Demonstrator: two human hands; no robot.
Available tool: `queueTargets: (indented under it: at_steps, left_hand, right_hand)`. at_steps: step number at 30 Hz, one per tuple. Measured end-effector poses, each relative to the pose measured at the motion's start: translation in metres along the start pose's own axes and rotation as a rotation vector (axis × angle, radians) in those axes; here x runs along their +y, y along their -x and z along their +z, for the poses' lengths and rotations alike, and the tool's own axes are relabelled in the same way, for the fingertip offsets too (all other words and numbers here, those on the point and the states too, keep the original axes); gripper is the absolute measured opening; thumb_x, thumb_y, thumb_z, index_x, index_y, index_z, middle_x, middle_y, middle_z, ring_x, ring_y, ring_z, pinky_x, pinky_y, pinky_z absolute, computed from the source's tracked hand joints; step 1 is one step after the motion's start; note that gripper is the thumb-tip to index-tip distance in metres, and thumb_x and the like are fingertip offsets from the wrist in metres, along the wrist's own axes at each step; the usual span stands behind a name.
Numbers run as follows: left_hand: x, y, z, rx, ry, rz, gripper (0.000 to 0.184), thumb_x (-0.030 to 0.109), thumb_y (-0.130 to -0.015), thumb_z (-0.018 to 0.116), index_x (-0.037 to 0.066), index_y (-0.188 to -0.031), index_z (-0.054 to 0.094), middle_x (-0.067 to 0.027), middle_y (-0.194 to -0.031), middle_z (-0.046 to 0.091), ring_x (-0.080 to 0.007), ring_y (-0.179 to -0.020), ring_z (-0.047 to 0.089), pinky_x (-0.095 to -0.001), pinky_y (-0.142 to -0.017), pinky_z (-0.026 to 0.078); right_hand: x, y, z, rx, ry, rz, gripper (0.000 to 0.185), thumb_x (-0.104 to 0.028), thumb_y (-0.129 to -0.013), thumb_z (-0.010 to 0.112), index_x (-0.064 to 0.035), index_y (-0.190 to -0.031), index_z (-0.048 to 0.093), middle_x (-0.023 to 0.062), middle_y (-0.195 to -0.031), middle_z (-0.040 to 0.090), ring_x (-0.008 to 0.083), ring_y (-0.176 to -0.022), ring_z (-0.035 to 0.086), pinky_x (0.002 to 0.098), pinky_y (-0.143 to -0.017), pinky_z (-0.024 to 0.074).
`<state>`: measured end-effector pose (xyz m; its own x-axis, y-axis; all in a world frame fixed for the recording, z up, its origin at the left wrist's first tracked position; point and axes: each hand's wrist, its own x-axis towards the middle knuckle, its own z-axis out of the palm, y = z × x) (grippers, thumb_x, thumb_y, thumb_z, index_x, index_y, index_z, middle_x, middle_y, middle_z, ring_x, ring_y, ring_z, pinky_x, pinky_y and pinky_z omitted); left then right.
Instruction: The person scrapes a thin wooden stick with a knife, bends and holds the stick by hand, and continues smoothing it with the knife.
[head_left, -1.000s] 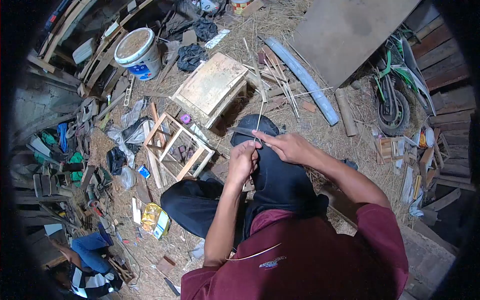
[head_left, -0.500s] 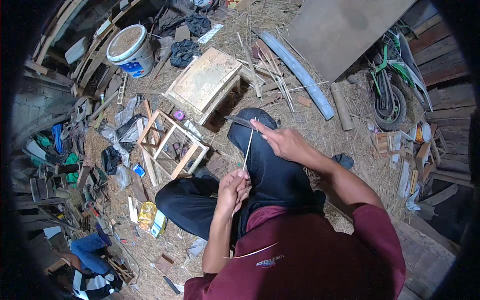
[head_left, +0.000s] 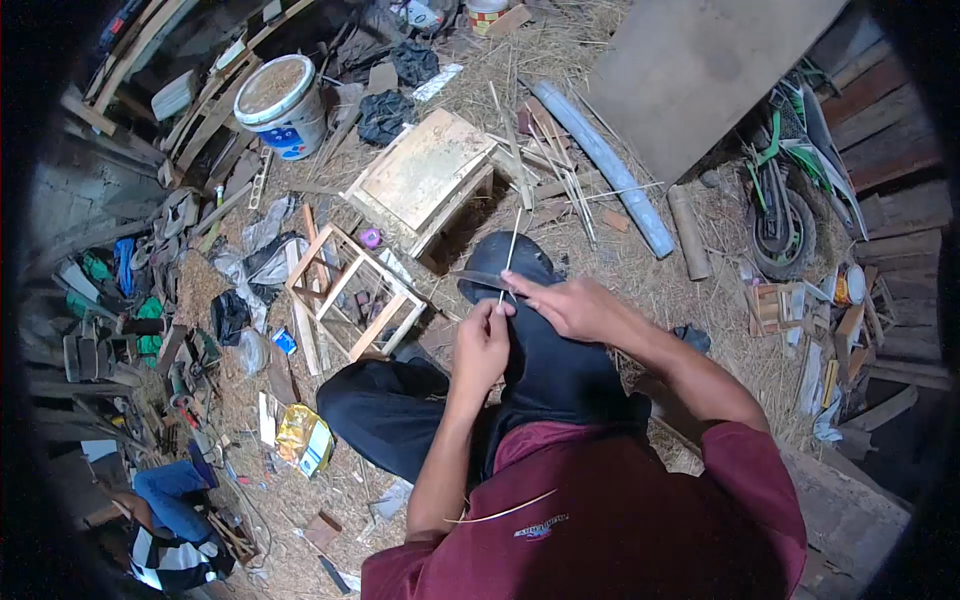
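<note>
My right hand (head_left: 578,308) grips a knife (head_left: 482,279) whose dark blade points left across my raised knee. A thin, pale bamboo-like stick (head_left: 514,240) crosses the blade and rises well beyond it. Just below the blade, my left hand (head_left: 482,350) pinches the stick's lower part between thumb and fingers. The two hands are close together, nearly touching. My right fingers hide the knife's handle. Under both hands lies my dark-trousered knee (head_left: 545,350).
Ahead stands a low wooden box-like bench (head_left: 425,170), with a small wooden frame (head_left: 355,290) left of it. Several thin sticks (head_left: 565,170) and a blue-grey pole (head_left: 605,165) lie beyond. A bucket (head_left: 280,105) stands far left; another person (head_left: 175,500) sits lower left.
My left hand has moved up to the knife. More of the stick now sticks out past the blade, and it stands more upright. The view has shifted slightly.
</note>
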<state>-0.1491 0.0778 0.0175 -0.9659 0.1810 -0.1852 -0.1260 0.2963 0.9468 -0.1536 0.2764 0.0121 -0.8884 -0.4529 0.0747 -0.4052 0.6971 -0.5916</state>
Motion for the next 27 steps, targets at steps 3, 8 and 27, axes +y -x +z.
queueTargets:
  at_steps: [3,8,27]
  left_hand:
    - [0.002,-0.004,0.005,0.015,-0.178,0.121,0.019,0.013,-0.096,0.051,-0.001,-0.093,0.064,-0.0149,-0.069,0.059,-0.0189,-0.055,0.054,-0.0341,-0.054,0.043]
    - [-0.004,0.026,-0.001,0.001,-0.232,0.060,0.017,0.011,-0.095,0.051,-0.001,-0.094,0.064,-0.0176,-0.068,0.063,-0.0191,-0.051,0.060,-0.0336,-0.049,0.043]
    - [-0.016,0.127,-0.048,0.043,-0.023,-0.233,0.018,0.013,-0.099,0.050,0.003,-0.091,0.062,0.0063,-0.064,0.046,0.0003,-0.056,0.034,-0.0204,-0.048,0.023]
  right_hand:
    - [0.004,0.000,-0.002,-0.031,0.005,0.086,0.062,-0.023,-0.093,0.053,-0.0304,-0.150,0.030,0.0195,-0.064,0.061,0.0380,-0.056,0.062,0.0499,-0.055,0.0506]
    - [0.002,0.004,-0.004,-0.008,0.054,0.168,0.062,-0.023,-0.094,0.054,-0.0327,-0.149,0.029,0.0196,-0.063,0.061,0.0389,-0.058,0.063,0.0512,-0.054,0.0508]
    - [0.015,0.010,-0.001,0.179,-0.057,0.397,0.053,-0.021,-0.099,0.046,-0.0220,-0.150,0.031,0.0220,-0.069,0.062,0.0364,-0.056,0.063,0.0468,-0.053,0.0494]
